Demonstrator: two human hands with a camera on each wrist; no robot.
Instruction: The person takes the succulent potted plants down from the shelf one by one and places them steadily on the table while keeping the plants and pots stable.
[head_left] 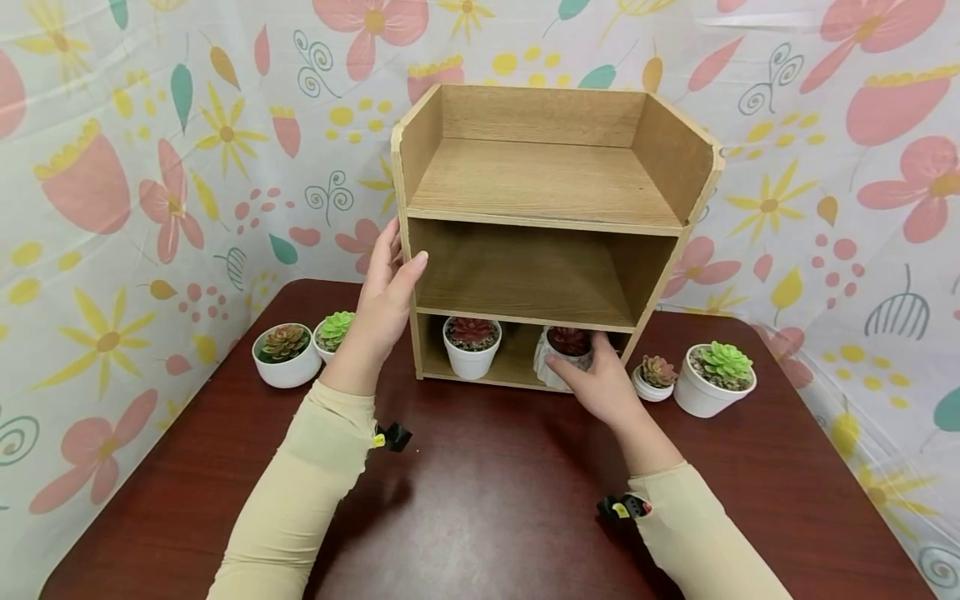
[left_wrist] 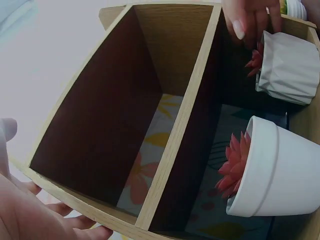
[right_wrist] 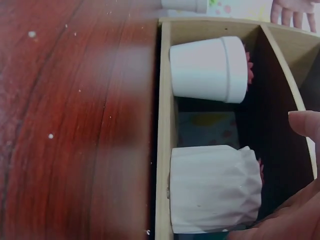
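Note:
A wooden shelf unit [head_left: 540, 179] stands at the back of the table. My left hand [head_left: 386, 312] lies along its left side panel, fingers on the outer face and thumb apart at the front. In the bottom compartment, a smooth white pot [head_left: 471, 362] with a red succulent is on the left. On the right sits a faceted white pot [right_wrist: 212, 190], also with a red succulent. My right hand [head_left: 606, 385] is beside this faceted pot, thumb and fingers spread. The left wrist view shows its fingertips [left_wrist: 239, 29] loose and apart from the pot.
Left of the unit are a white bowl-shaped pot [head_left: 288, 372] with a reddish-green succulent and a green succulent [head_left: 334, 329] partly behind my arm. On the right stand a small potted succulent [head_left: 655, 379] and a larger green one [head_left: 708, 392]. Patterned cloth [head_left: 180, 150] hangs behind.

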